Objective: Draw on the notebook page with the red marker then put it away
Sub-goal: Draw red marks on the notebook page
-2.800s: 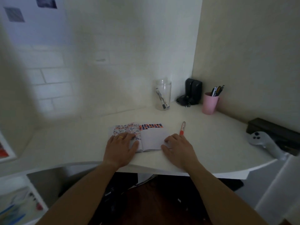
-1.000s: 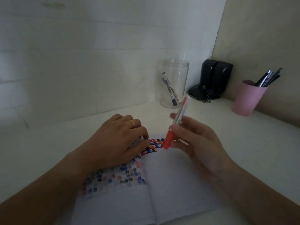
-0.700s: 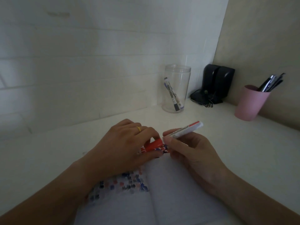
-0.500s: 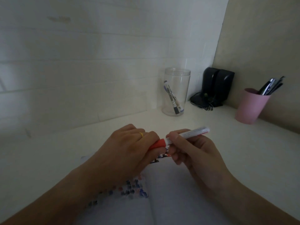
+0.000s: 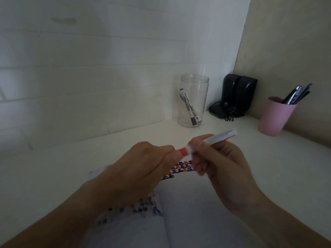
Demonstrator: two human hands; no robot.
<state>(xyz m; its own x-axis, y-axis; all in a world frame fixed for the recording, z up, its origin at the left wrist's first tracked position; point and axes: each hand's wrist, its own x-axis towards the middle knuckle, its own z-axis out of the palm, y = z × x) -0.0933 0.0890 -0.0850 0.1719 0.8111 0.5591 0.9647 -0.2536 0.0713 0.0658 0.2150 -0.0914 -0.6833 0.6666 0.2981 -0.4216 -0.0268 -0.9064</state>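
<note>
The red marker point(image 5: 221, 136) is held level above the notebook, its white barrel in my right hand point(image 5: 220, 169). My left hand point(image 5: 143, 169) grips its red cap point(image 5: 237, 151) at the left end; the cap still sits against the barrel. Below both hands lies the open notebook point(image 5: 193, 208), with a blank right page and small blue and red marks along the top and on the left page. Much of the left page is hidden by my left forearm.
A clear jar point(image 5: 193, 101) with one blue marker stands at the back of the white desk point(image 5: 268, 158). Right of it are black speakers point(image 5: 237, 94) with cables and a pink cup point(image 5: 275, 116) holding pens. A brick wall runs behind.
My right hand picked the marker up from the desk and turned it level. My left hand left the page and closed on the red cap. The view came closer.
</note>
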